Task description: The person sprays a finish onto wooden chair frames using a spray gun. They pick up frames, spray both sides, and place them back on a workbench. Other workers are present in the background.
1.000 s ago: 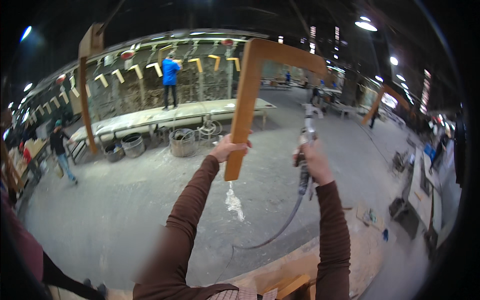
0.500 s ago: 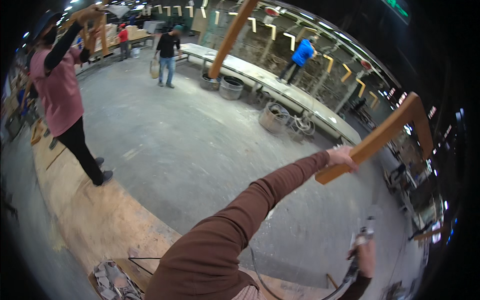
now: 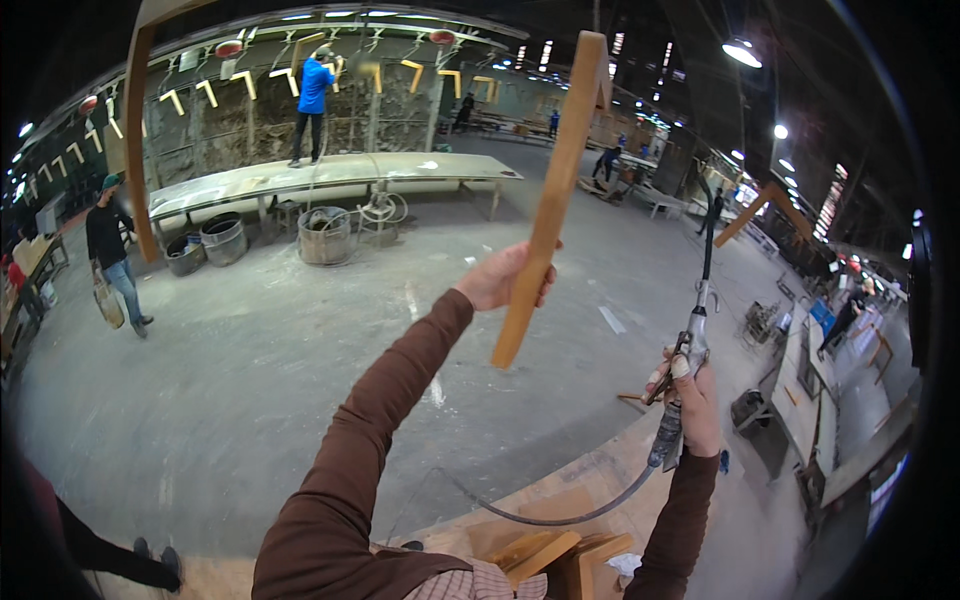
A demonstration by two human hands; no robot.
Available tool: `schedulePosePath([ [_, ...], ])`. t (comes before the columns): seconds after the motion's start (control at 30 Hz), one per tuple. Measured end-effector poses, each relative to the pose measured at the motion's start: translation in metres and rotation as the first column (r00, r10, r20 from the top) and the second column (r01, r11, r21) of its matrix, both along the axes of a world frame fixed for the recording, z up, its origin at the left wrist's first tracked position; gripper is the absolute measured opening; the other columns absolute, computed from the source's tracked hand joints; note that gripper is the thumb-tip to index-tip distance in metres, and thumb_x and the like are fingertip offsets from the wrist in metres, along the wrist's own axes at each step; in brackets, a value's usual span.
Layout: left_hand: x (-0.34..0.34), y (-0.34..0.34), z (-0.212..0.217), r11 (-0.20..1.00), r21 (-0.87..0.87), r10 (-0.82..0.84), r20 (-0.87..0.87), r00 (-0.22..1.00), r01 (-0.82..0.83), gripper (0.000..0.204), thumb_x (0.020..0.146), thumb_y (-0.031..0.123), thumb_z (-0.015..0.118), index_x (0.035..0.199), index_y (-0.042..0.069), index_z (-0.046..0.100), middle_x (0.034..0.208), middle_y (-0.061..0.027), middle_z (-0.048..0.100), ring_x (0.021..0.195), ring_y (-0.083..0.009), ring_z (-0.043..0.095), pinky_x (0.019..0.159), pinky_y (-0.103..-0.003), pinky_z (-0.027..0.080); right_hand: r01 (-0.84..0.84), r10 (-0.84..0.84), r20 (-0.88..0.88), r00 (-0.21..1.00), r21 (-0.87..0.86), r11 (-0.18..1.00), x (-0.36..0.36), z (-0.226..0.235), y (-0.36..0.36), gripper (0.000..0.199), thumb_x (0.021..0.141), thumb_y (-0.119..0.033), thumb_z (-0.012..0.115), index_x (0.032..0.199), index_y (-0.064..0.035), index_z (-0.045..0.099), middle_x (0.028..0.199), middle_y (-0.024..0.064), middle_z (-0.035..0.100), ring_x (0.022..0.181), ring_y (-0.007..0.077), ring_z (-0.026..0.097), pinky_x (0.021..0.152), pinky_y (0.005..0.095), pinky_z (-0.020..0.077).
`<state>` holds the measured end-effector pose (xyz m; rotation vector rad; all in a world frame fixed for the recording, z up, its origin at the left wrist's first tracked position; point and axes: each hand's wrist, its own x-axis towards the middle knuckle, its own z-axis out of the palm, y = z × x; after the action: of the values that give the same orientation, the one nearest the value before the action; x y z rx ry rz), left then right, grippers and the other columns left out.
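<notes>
My left hand point(image 3: 510, 277) is closed around the lower part of an L-shaped wooden frame piece point(image 3: 556, 190), held nearly upright in front of me; its upper end bends away. In my right hand point(image 3: 697, 400) is a metal spray gun point(image 3: 692, 345), pointing upward, its grip and lever under my fingers. Pale wraps cover some of those fingertips. From the gun's lower end a dark hose point(image 3: 560, 521) curves down to the left. The gun and the wooden piece are apart.
Another wooden frame piece point(image 3: 138, 140) hangs at left. Below me, several wooden pieces point(image 3: 540, 558) lie by a plywood platform point(image 3: 500, 510). A long table point(image 3: 340, 172) with a person in blue point(image 3: 313, 95) on it stands behind metal tubs point(image 3: 223, 238). Another person point(image 3: 112, 250) walks at left.
My view has turned to the right. The wooden piece has swung from slanting to nearly upright, and my right hand with the spray gun has come up higher and into clear sight.
</notes>
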<state>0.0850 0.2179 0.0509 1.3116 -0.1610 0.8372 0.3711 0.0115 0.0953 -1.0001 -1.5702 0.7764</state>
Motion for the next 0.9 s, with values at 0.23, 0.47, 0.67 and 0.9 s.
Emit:
schedulePosePath([
  [0.23,0.107,-0.007,0.008,0.753,0.302,0.648,-0.188,0.738,-0.585,0.059,0.084,0.043,0.067,0.122,0.001,0.05,0.111,-0.0079,0.056,0.099,-0.0154,0.054,0.087,-0.032,0.044,0.079,-0.079,-0.009,0.997,0.062,0.995,-0.005,0.034,-0.02,0.042,0.095,-0.036,0.049,0.109,0.0035,0.047,0.077,0.008,0.058,0.061,0.0147,0.059,0.056,0.0267,0.0491],
  [0.47,0.154,0.001,-0.001,0.7,0.335,0.684,-0.064,0.726,-0.63,0.063,0.082,0.044,0.068,0.121,0.001,0.046,0.104,-0.0085,0.055,0.098,-0.0165,0.053,0.088,-0.033,0.043,0.177,-0.182,0.128,0.975,0.05,0.983,-0.006,0.04,-0.009,0.042,0.094,-0.037,0.052,0.105,0.003,0.049,0.075,0.0055,0.055,0.064,0.0125,0.057,0.056,0.0258,0.0461],
  [0.67,0.161,0.016,-0.009,0.676,0.339,0.712,-0.067,0.699,-0.655,0.061,0.08,0.043,0.069,0.117,0.0,0.047,0.103,-0.0098,0.056,0.095,-0.0179,0.054,0.084,-0.033,0.044,0.166,-0.166,0.209,0.964,0.018,0.986,-0.002,0.034,0.0,0.046,0.093,-0.04,0.054,0.104,0.0044,0.049,0.073,0.0043,0.054,0.062,0.0119,0.057,0.054,0.025,0.0464],
  [0.9,0.16,0.033,-0.003,0.682,0.306,0.714,-0.082,0.695,-0.664,0.06,0.079,0.042,0.071,0.116,0.0,0.049,0.103,-0.0137,0.06,0.094,-0.0213,0.057,0.083,-0.035,0.046,0.201,-0.179,0.197,0.964,-0.101,0.974,0.006,0.009,-0.003,0.036,0.094,-0.033,0.053,0.102,0.0009,0.049,0.069,0.0055,0.056,0.06,0.0119,0.056,0.053,0.0264,0.0453],
])
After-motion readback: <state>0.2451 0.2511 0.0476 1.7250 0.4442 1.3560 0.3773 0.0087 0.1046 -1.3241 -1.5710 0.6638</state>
